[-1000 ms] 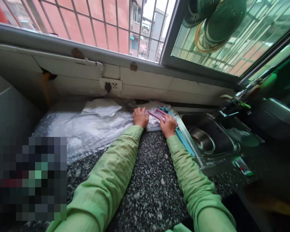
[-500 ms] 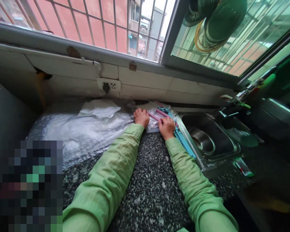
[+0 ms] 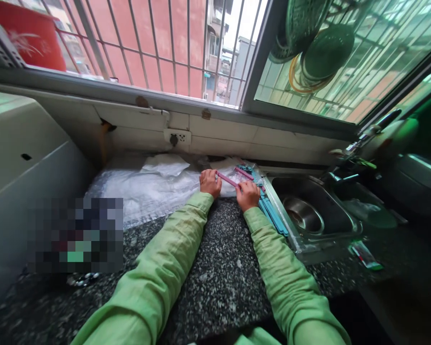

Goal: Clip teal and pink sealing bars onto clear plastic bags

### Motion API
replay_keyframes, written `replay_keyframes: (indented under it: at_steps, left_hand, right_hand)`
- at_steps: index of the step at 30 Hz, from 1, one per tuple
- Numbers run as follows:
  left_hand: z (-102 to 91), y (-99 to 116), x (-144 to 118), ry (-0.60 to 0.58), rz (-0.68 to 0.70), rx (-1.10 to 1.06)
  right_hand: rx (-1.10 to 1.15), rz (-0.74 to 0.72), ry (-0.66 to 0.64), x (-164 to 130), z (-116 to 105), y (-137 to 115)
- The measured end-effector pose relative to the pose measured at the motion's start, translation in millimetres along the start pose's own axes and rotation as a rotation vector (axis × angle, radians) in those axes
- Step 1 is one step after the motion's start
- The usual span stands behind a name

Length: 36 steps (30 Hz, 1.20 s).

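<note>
A thin pink strip spans the gap between my two hands. My left hand is closed on its left end, fingers curled. At the other end my right hand grips the same strip. A second pink strip lies on clear plastic behind my right hand. Several blue strips are bundled beside my right wrist, along the sink's edge, and more blue pieces lie at the back. What the strips are exactly, I cannot tell.
Clear plastic wrapping covers the left of the speckled counter. A metal sink is at the right, with a small packet in front. A socket is on the wall, and a large white appliance stands left.
The view has swung left, bringing the white appliance and a red bucket into sight. The pink strip stays between my hands, its left end now nearer my left fingertips.
</note>
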State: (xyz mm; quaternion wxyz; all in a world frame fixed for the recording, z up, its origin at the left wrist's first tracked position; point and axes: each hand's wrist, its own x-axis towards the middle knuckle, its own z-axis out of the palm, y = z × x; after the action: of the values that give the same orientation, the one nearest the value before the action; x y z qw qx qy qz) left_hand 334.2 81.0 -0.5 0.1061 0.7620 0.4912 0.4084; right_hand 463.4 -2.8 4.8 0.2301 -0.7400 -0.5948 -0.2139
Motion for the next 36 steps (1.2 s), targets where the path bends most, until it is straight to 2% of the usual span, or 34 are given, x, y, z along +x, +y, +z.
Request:
replay_keyframes:
  at_steps: [9, 17, 22, 30, 36]
  left_hand:
    - [-34.3, -16.1, -38.9, 0.027, -0.020, -0.010]
    - [-78.4, -30.0, -74.2, 0.119, -0.075, -0.025]
    - [-102.4, -39.4, -91.7, 0.130, -0.097, -0.022]
    - [-135.9, -58.7, -116.3, 0.073, -0.153, -0.023]
    - [-151.9, -69.5, -125.1, -0.052, -0.309, -0.206]
  right_hand:
    - [0.103, -0.115, -0.009, -25.6, -20.7, -20.3]
    - [0.180, -0.259, -0.019, -52.3, -35.3, -58.2]
    - [0.221, -0.318, -0.022, -65.4, -42.7, -78.5]
    - [0.250, -0.413, -0.030, -82.9, -49.1, -100.1]
    - [0.269, -0.461, -0.040, -96.8, -55.6, -110.7]
